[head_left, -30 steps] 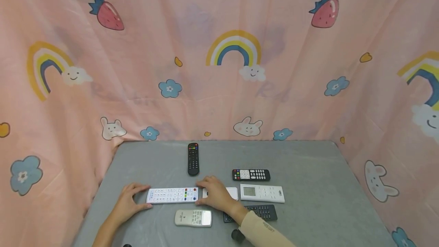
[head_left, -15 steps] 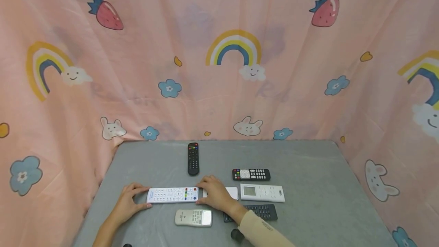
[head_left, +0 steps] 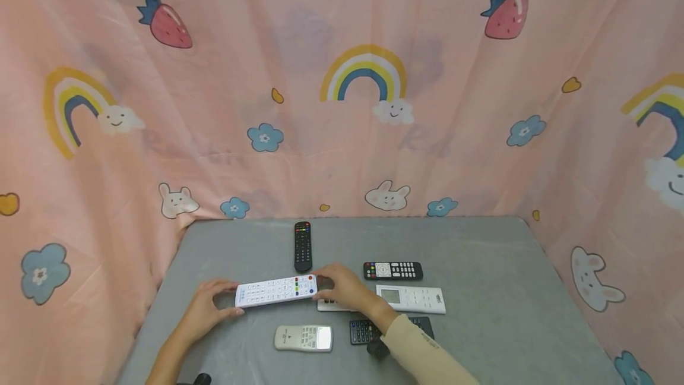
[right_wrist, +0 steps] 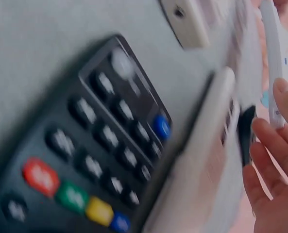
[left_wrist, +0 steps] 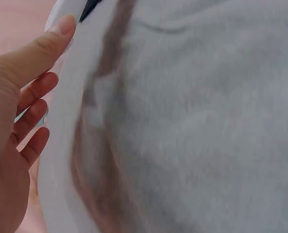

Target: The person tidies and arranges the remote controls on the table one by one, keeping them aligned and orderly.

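A long white remote control (head_left: 275,291) with several rows of buttons is lifted a little off the table and slightly tilted, its right end higher in the head view. My left hand (head_left: 205,309) pinches the left end between thumb and fingers. At the other end my right hand (head_left: 350,291) pinches it the same way; the right wrist view shows the white remote's edge (right_wrist: 275,58) between thumb and forefinger. Beneath my right hand lies a smaller white remote (head_left: 331,306), partly hidden. In the left wrist view the thumb (left_wrist: 42,51) shows, with the other fingers behind.
On the grey table (head_left: 497,314) lie a black remote (head_left: 303,248) at the back, a black-and-white remote (head_left: 395,270), a white remote with a screen (head_left: 422,300), a beige remote (head_left: 299,338) and a dark remote (head_left: 363,332) partly under the right forearm. A pink curtain (head_left: 299,171) stands behind.
The long white remote has risen off the table, moved slightly right and away from me, and tilted. Both hands have moved with it; the other remotes stay put.
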